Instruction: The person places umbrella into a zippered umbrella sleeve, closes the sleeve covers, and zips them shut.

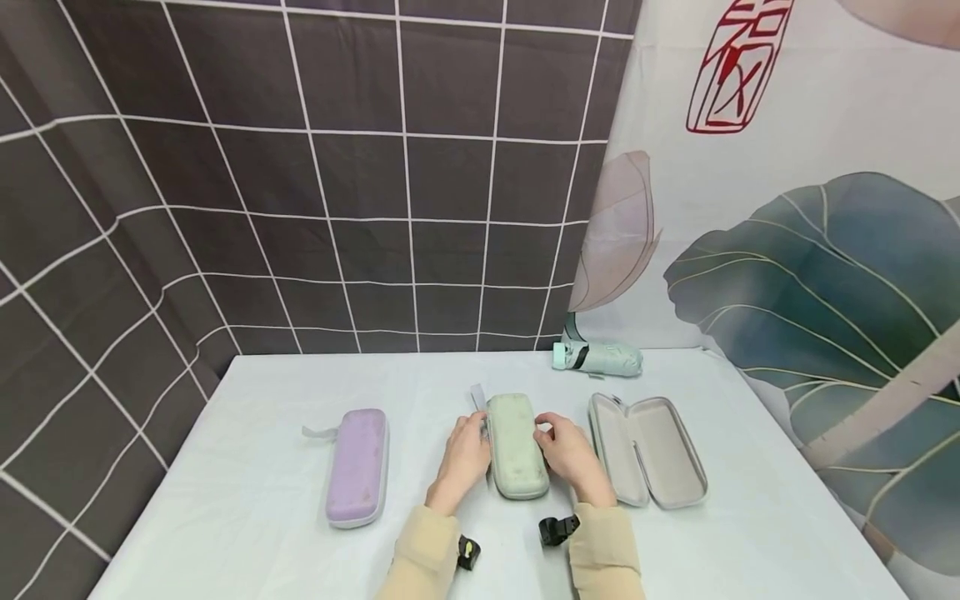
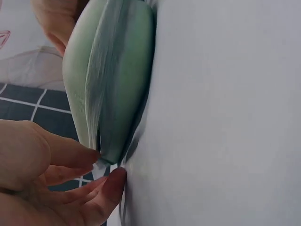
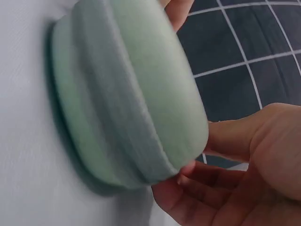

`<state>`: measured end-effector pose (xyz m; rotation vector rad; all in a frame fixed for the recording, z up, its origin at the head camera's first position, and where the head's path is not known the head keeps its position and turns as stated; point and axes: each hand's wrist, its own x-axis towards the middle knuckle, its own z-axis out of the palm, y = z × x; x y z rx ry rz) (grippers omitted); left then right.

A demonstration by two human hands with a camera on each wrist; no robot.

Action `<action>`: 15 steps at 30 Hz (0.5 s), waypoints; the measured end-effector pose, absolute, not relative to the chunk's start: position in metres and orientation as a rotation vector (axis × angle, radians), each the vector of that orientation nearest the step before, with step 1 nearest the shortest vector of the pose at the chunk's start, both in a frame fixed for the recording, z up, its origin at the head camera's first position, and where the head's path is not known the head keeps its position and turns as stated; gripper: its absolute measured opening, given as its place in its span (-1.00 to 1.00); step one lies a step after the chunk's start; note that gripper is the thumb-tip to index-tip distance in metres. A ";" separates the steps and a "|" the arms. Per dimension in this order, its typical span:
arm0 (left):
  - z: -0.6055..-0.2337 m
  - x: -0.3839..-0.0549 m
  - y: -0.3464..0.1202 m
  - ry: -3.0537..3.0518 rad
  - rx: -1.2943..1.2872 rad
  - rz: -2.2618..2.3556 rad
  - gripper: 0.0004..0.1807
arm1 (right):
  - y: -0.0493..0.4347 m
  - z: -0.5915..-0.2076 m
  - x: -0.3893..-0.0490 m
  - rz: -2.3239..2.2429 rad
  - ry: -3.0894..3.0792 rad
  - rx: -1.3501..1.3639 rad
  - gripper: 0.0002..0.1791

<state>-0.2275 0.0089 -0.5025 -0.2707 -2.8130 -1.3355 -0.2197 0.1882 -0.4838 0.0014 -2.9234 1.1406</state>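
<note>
The green case [image 1: 517,447], long axis pointing away from the person, lies between the fingers: the left hand [image 1: 465,454], nearly closed, pinches its left edge; the right hand [image 1: 570,452] grips the opposite edge, equally near.

The pale green case [image 1: 519,446] has a greyer side band [image 3: 123,94]. From it, a lilac case [image 1: 357,467] lies at nine o'clock, a light-grey-lined case [image 1: 670,454] at three, a mint roll [image 1: 611,359] towards one. White bench [image 1: 247,467], cream sleeves [image 1: 429,546]; charcoal cloth [image 1: 367,179] gridded white at eleven, blue-green leaf [image 1: 817,275] at two.
</note>
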 end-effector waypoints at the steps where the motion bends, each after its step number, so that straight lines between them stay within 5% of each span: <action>1: -0.503 -0.229 0.007 -2.826 -0.259 -1.312 -0.59 | 0.187 -0.482 -0.220 1.128 -2.935 0.004 -0.71; 8: -0.500 -0.238 -0.003 -2.844 -0.291 -1.166 -0.96 | 0.181 -0.463 -0.226 0.871 -3.007 0.345 -0.59; 15: -0.500 -0.240 -0.005 -2.857 -0.436 -1.147 -0.79 | 0.178 -0.436 -0.235 0.394 -3.186 0.675 -0.33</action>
